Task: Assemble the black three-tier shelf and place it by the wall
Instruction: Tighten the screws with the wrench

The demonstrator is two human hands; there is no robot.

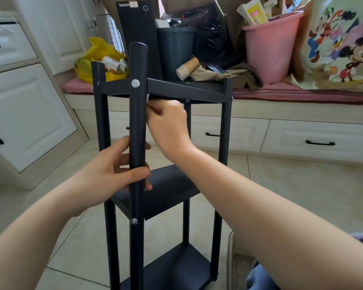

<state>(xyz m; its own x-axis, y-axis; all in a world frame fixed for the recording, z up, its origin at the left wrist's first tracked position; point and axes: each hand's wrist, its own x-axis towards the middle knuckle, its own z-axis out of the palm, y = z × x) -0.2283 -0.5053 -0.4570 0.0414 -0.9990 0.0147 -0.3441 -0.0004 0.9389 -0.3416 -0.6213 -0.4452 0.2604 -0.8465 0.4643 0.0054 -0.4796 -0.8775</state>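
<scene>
Open floor (281, 181) right of shelf (187, 91) — cluttered bench (281, 110) blocks behind.

The shelf (137, 122) stands on the floor (281, 185), near, before a window seat (302, 93). On the seat — left to right — lie a plastic bag (96, 53), a bin (175, 51) with a stack of paper cups (187, 69) before it, and a bucket (268, 49).

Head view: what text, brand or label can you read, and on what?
"ThinkCentr": white print on the black computer tower, end covered by a white sticker.
Unreadable: dark marks on the yellow plastic bag, too blurred.
Unreadable: print on the leaflets in the pink bucket, too small.
</scene>
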